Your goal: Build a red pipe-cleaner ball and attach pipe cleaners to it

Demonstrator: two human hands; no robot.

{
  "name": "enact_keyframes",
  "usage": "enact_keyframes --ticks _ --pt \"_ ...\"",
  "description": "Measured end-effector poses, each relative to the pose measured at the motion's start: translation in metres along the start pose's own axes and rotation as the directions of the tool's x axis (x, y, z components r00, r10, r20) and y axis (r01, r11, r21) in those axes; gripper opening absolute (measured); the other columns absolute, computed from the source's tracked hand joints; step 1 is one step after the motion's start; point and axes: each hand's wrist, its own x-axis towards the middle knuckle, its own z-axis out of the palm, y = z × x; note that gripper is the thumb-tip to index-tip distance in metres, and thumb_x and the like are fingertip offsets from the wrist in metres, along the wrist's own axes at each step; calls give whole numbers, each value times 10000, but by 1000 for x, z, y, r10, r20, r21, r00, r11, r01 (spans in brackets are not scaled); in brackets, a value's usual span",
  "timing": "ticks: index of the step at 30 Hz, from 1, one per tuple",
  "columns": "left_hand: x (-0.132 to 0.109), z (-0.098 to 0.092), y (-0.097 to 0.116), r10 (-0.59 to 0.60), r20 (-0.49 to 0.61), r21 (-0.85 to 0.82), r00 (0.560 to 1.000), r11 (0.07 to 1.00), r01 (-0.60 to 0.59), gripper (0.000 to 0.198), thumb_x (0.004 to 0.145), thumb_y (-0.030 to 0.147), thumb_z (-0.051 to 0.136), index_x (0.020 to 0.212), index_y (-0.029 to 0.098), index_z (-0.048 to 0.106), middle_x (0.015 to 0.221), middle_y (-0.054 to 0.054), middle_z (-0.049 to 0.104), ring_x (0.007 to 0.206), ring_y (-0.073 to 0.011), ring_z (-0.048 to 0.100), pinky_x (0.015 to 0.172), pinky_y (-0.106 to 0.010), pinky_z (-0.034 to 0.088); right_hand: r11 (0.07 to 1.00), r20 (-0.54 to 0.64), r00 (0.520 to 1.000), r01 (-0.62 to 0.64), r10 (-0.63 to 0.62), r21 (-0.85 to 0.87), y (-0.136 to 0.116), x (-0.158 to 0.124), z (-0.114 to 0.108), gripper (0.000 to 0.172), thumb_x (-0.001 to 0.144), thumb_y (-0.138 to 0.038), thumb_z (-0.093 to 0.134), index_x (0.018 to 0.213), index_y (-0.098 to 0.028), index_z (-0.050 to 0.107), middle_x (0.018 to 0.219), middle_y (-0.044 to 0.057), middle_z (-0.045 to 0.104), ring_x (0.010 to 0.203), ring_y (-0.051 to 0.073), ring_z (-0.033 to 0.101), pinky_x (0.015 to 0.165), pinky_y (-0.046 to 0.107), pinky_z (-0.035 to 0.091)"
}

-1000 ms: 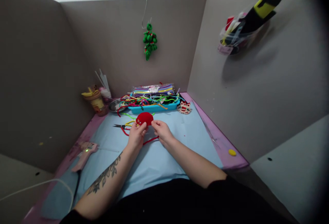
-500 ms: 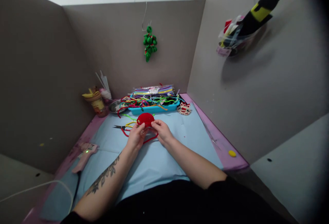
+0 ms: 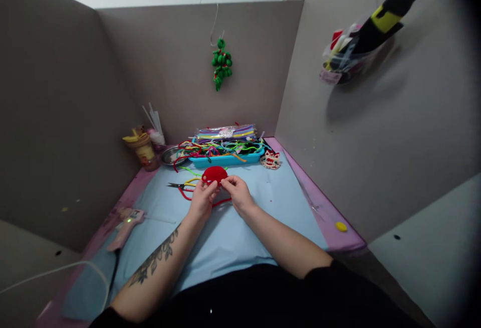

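A rounded red fuzzy piece [image 3: 214, 173], apparently made of pipe cleaner, is held up over the blue cloth. My left hand [image 3: 204, 197] pinches its lower left edge between thumb and fingers. On the lower right edge, the fingertips of my right hand [image 3: 238, 192] are closed. A red pipe cleaner length [image 3: 222, 201] curves below the piece, between my hands. Left of my left hand lie scissors [image 3: 181, 186] with dark blades and red and yellow handles. A green pipe cleaner [image 3: 191, 171] lies behind them.
A blue tray [image 3: 225, 160] of tangled pipe cleaners stands at the back, beside a metal bowl [image 3: 174, 156]. At left lies a pink glue gun [image 3: 127, 229] with a lit green light. A beaded ornament [image 3: 270, 159] and a yellow cap [image 3: 341, 226] are at right. Grey panels [image 3: 195, 67] enclose the table.
My left hand's thumb and fingers have shifted slightly along the red piece's lower edge. Both hands keep hold of it. The whole view has moved a little.
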Motion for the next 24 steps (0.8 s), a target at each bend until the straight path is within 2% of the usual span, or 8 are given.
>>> enact_keyframes --ticks 9,15,21,24 --pt "-3 4 -1 102 -5 93 995 990 -101 515 582 238 831 1027 173 580 914 -54 733 790 -159 684 816 -295 486 982 -25 995 93 -98 -163 -3 -5 -1 249 669 -424 707 691 -202 596 696 -12 585 693 147 515 683 272 422" --pt "-4 3 0 166 -43 176 985 972 -157 485 607 246 805 1022 169 566 889 -51 730 777 -158 679 801 -290 490 951 -7 986 156 -164 -265 -3 -5 -2 230 679 -412 704 633 -211 603 768 8 582 774 166 526 725 282 427" --pt "-2 -1 0 192 -60 218 979 960 -175 432 621 240 789 989 165 575 857 -45 727 750 -154 674 759 -277 493 958 18 993 117 -116 -261 2 -5 -2 226 668 -401 714 686 -210 595 743 4 577 753 167 529 696 284 437" --pt "-1 -4 3 190 -31 242 981 954 -177 430 618 248 796 993 169 600 872 -48 732 775 -166 678 780 -285 494 968 -21 995 95 -103 -230 -2 -2 -5 278 642 -399 731 791 -216 582 852 12 601 790 165 543 695 276 450"
